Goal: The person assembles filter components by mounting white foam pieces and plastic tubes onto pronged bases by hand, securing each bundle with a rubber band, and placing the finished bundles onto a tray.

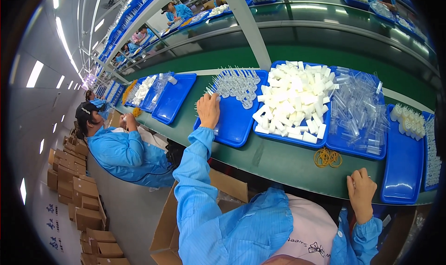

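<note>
My left hand (208, 110) reaches over the left edge of a blue tray (234, 125), its fingers bent together beside clear plastic pieces with thin pointed stems (236, 86). Those pieces stand in a group at the tray's far end; what the fingertips hold, if anything, is hidden. My right hand (361, 190) rests at the table's near edge with its fingers curled in, and nothing shows in it. Between the hands, white blocks (297, 100) are heaped in a second blue tray. Clear plastic tubes (357, 111) fill the tray to its right.
Yellow rubber bands (327, 158) lie on the green table (267, 165). A blue tray (399, 172) at the right has off-white parts (408, 121) at its far end. Another blue tray (174, 100) stands left. A co-worker (125, 149) sits there; an open carton (227, 186) is below the table.
</note>
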A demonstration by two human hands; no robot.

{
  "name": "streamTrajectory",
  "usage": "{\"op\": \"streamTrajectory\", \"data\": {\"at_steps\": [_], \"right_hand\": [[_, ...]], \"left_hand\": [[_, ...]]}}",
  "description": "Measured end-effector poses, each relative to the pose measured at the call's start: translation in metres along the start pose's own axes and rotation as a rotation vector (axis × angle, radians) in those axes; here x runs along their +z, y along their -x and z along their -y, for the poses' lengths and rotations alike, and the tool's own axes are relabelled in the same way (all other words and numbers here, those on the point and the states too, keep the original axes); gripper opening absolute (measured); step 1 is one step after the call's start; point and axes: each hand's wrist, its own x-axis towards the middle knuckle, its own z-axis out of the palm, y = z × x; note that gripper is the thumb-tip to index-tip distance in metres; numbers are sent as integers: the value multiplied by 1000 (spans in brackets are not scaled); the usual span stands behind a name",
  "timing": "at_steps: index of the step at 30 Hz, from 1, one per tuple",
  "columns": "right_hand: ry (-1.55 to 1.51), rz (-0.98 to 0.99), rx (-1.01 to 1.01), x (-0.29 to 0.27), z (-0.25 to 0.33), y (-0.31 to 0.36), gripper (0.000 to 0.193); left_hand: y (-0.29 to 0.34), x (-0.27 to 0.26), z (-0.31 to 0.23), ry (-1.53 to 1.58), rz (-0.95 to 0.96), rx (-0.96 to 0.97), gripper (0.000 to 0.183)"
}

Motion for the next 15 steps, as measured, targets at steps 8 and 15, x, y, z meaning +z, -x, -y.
{"op": "streamTrajectory", "data": {"at_steps": [8,15], "right_hand": [[-800,85,152,-35,-26,-12,16],[-921,152,253,-94,-35,-17,42]], "left_hand": [[-1,-64,-66,1071,-149,-393,18],[57,-126,-146,1530,148,-247,18]]}}
